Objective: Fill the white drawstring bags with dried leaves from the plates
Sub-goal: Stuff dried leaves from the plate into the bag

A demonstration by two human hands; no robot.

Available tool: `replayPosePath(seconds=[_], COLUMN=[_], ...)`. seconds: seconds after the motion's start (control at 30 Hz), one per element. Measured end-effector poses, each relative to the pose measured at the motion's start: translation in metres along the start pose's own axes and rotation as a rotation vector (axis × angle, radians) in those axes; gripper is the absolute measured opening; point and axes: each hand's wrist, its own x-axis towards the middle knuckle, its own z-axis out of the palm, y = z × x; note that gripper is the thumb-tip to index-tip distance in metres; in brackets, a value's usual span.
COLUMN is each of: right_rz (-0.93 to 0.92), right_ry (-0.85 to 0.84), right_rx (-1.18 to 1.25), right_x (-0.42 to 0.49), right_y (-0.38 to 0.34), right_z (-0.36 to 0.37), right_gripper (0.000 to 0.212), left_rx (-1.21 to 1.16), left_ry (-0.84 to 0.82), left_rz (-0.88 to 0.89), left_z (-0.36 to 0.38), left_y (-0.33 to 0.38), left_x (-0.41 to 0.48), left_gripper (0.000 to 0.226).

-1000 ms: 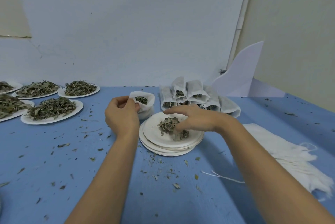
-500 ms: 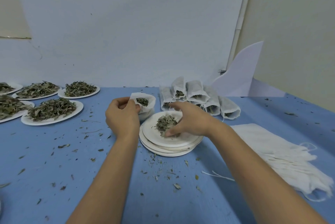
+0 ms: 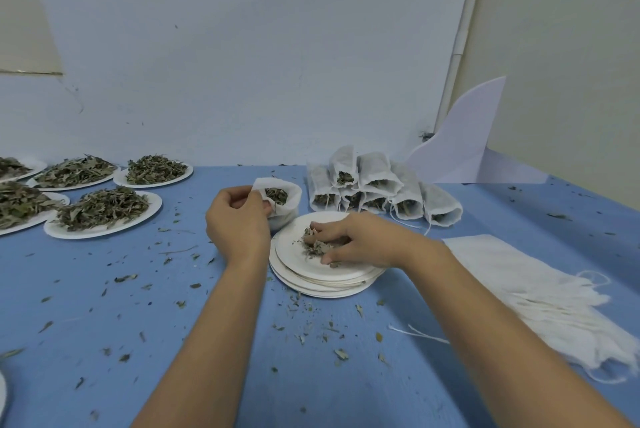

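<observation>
My left hand (image 3: 239, 223) grips the rim of a white drawstring bag (image 3: 285, 201) that stands open on the blue table, with dried leaves inside it. Just to its right lies a stack of white paper plates (image 3: 304, 272). On the top plate sits a small clump of dried leaves (image 3: 313, 247), and my right hand (image 3: 353, 237) curls its fingers and thumb round that clump. Behind the stack, several filled bags (image 3: 377, 188) lean in a pile with leaves showing at their mouths.
Several plates heaped with dried leaves (image 3: 104, 209) stand at the far left. A pile of flat empty bags (image 3: 540, 292) lies at the right edge. Leaf crumbs (image 3: 308, 323) litter the table. A white sheet (image 3: 460, 147) leans in the back corner.
My right hand has come down onto the top plate and closed its fingers round the leaf clump. My left hand and its bag have stayed put.
</observation>
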Motion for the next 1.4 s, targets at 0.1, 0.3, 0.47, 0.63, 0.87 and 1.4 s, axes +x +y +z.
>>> replayPosePath(seconds=[0.1,0.3,0.47,0.63,0.87,1.4], right_rz=[-0.01,0.049,0.13,0.189,0.112,0.344], right_ry=[0.1,0.327,0.539,0.572,0.336,0.703], right_rx=[-0.028,-0.084,0.182,0.884,1.008,0.904], right_x=[-0.001,0.003,0.005,-0.007,-0.01,0.013], right_y=[0.0,-0.006,-0.006,-0.002,-0.007,-0.015], right_z=[0.005,0.02,0.018,-0.003,-0.005,0.02], right_gripper=[0.036,0.03,0.02,0.02,0.019,0.016], left_rx=[-0.002,-0.003,0.067,0.233,0.405,0.32], left_ry=[-0.002,-0.01,-0.048,-0.108,-0.257,-0.74], left_rz=[-0.003,0.003,0.031,0.148,0.315,0.158], left_z=[0.0,0.001,0.002,0.003,0.008,0.012], left_y=[0.0,0.0,-0.002,-0.002,0.0,-0.006], left_x=[0.0,-0.002,-0.004,-0.008,-0.017,-0.021], left_gripper=[0.023,0.023,0.008,0.004,0.005,0.013])
